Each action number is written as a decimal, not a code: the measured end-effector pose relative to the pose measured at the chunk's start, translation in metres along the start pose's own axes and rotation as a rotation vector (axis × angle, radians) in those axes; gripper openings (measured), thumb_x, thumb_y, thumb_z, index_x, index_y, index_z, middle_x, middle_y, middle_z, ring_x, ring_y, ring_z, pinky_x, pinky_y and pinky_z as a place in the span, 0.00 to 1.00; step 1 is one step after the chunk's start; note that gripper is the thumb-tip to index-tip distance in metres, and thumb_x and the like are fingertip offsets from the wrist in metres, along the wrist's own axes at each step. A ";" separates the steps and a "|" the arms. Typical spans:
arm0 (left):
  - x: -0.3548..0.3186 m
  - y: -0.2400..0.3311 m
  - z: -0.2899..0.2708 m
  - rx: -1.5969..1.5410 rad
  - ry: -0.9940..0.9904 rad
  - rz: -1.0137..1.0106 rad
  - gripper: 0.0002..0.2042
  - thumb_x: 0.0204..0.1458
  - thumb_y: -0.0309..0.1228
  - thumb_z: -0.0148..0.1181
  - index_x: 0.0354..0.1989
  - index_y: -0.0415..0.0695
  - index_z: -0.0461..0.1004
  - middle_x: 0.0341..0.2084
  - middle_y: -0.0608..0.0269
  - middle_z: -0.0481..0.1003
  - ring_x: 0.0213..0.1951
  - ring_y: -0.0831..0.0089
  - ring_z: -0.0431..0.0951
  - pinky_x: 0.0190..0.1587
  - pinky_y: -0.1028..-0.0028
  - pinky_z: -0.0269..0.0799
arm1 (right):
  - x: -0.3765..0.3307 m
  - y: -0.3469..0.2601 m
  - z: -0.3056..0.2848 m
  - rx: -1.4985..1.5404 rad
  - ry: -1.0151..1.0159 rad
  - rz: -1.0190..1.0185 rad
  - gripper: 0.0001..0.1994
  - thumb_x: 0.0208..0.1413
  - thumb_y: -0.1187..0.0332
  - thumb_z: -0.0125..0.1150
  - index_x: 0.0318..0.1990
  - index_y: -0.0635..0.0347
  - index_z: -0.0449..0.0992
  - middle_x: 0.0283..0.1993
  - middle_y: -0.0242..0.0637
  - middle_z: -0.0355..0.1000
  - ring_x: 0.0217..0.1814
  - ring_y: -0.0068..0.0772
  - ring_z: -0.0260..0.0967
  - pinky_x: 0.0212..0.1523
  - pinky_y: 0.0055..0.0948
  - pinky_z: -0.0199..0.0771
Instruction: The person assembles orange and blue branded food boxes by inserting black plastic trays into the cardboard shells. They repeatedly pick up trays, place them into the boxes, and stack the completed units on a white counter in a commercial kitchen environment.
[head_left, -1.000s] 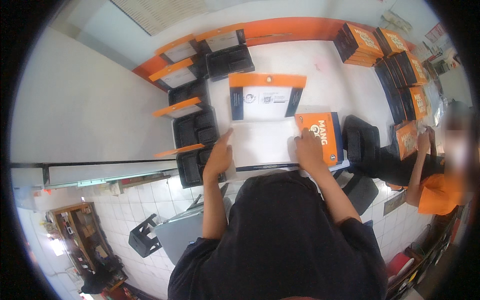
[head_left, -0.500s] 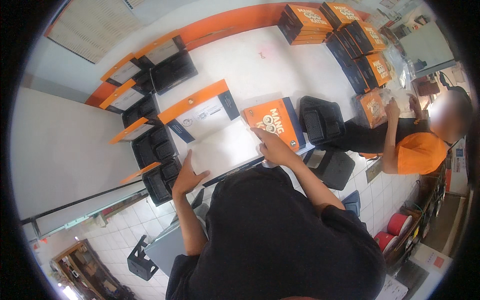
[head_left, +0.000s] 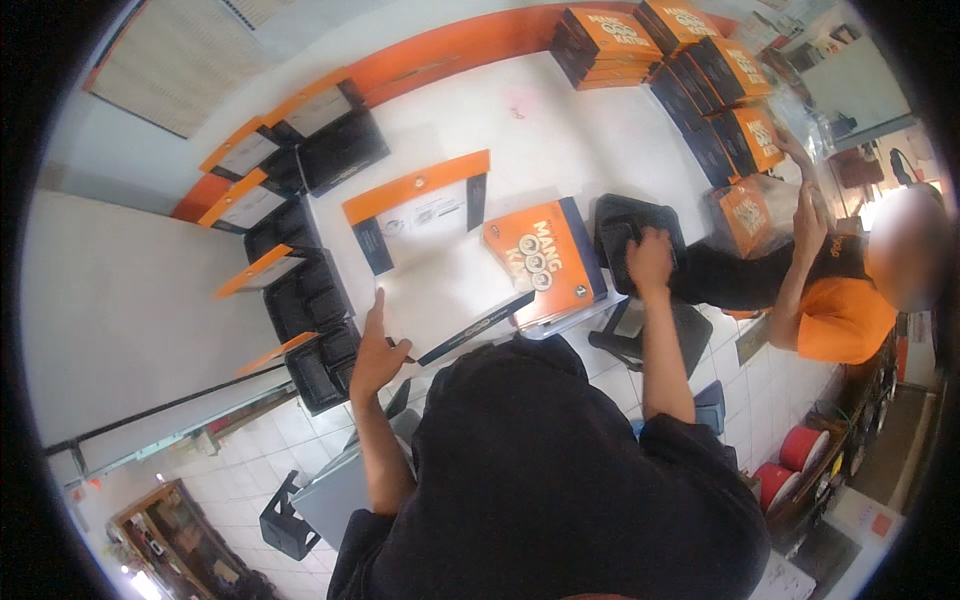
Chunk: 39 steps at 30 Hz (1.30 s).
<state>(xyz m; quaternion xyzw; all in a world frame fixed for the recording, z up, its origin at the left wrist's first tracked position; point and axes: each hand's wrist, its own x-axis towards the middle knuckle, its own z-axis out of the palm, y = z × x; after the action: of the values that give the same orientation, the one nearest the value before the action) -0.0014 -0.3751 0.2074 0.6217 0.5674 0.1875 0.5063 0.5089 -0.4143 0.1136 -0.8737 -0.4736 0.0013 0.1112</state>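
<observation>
Right hand [head_left: 651, 259] at the black tray [head_left: 614, 222] — fingertips unclear to us, so we can't tell its grip. Fine print [head_left: 430, 212] in the open box [head_left: 450, 290] and on the wall sheet [head_left: 160, 65]: too small for us to read. Co-worker's head [head_left: 906, 248] blurred. Black shirt [head_left: 580, 480] cut off by the lower edge — it hides part of the floor [head_left: 262, 428] from us.

On the table [head_left: 480, 120], the open carton [head_left: 435, 300] stands between a left-hand row of lidded boxes [head_left: 262, 268] containing compartment trays [head_left: 303, 300] and a carton pile [head_left: 545, 255]. A food tray [head_left: 615, 222] lies right of that pile. Stacked closed boxes [head_left: 605, 45] stand behind, far right.
</observation>
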 end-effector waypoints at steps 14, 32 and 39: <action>0.024 0.014 0.006 0.229 0.212 0.274 0.49 0.44 0.13 0.59 0.77 0.38 0.42 0.64 0.40 0.61 0.63 0.52 0.67 0.46 0.71 0.76 | -0.060 -0.221 -0.192 0.975 -0.648 -0.603 0.13 0.59 0.67 0.67 0.43 0.69 0.78 0.38 0.51 0.75 0.42 0.46 0.76 0.46 0.39 0.75; 0.040 -0.094 -0.006 0.118 0.337 0.188 0.39 0.49 0.11 0.51 0.74 0.41 0.54 0.68 0.41 0.61 0.68 0.46 0.65 0.62 0.60 0.70 | -0.075 -0.346 0.114 0.383 -0.508 -0.632 0.12 0.57 0.66 0.60 0.38 0.68 0.80 0.43 0.62 0.77 0.48 0.63 0.76 0.52 0.54 0.77; 0.077 -0.156 0.025 0.329 0.500 0.003 0.28 0.51 0.14 0.49 0.65 0.34 0.67 0.62 0.38 0.67 0.63 0.42 0.68 0.65 0.56 0.66 | -0.069 -0.375 0.135 0.317 -0.639 -0.486 0.12 0.59 0.66 0.58 0.36 0.70 0.80 0.39 0.63 0.77 0.47 0.64 0.76 0.51 0.56 0.76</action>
<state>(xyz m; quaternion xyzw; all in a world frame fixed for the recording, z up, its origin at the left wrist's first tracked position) -0.0396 -0.3413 0.0398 0.6309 0.6962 0.2412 0.2430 0.1462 -0.2484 0.0483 -0.6646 -0.6702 0.3181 0.0890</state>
